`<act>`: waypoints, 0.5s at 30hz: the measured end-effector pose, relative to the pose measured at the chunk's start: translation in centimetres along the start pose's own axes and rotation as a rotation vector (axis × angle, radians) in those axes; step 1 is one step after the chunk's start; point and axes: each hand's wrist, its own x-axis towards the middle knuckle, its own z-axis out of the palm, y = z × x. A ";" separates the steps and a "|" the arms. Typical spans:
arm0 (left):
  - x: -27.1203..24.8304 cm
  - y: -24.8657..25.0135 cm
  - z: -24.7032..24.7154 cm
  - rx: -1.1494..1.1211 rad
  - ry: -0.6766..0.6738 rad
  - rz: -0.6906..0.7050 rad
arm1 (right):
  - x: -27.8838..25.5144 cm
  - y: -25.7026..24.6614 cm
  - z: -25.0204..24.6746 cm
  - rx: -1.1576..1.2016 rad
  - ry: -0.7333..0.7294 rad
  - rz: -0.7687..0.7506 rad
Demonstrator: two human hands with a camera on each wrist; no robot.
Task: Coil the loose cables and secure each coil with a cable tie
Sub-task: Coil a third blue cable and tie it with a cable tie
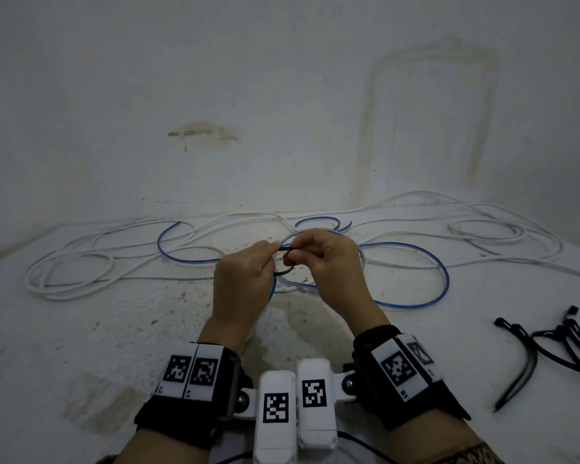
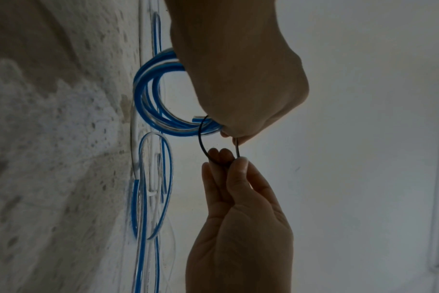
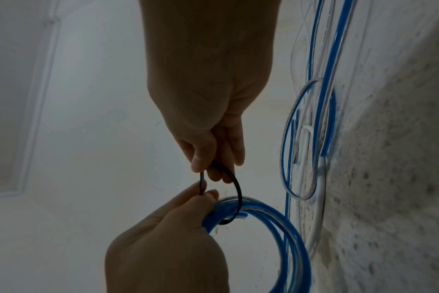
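Observation:
A blue cable, partly wound into a coil (image 1: 361, 262) (image 2: 148, 95) (image 3: 276, 222), is lifted above the speckled white floor (image 1: 148, 329). My left hand (image 1: 248, 269) (image 2: 228, 134) (image 3: 208, 198) grips the coil's left side and also pinches one end of a black cable tie (image 1: 283, 273) (image 2: 201, 138) (image 3: 237, 190). The tie loops around the coil's strands. My right hand (image 1: 325, 259) (image 2: 226, 158) (image 3: 208, 170) pinches the tie's other part between thumb and fingers. The rest of the blue cable (image 1: 444, 279) trails loose on the floor to the right and left.
Long white cables (image 1: 81, 262) sprawl in loose loops across the floor by the wall (image 1: 282, 95), left and right. A small heap of spare black cable ties (image 1: 549, 346) lies on the floor at the right.

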 end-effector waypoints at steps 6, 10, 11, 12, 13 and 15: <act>0.3 0.6 -0.5 0.063 -0.007 0.063 | 0.0 -0.2 -0.2 -0.007 -0.010 -0.021; 0.5 0.9 -0.7 0.031 0.020 0.099 | 0.0 -0.1 -0.1 -0.045 -0.010 -0.039; 0.5 0.9 -0.7 0.017 0.030 0.098 | 0.0 -0.1 -0.1 -0.035 -0.001 -0.041; 0.6 1.0 -0.7 0.003 0.037 0.098 | 0.0 -0.2 -0.2 -0.020 0.010 -0.042; 0.6 1.1 -0.6 -0.011 0.041 0.100 | 0.0 -0.3 -0.2 -0.007 0.018 -0.044; 0.6 1.1 -0.6 -0.043 0.031 0.101 | 0.0 -0.4 -0.3 -0.009 0.007 -0.048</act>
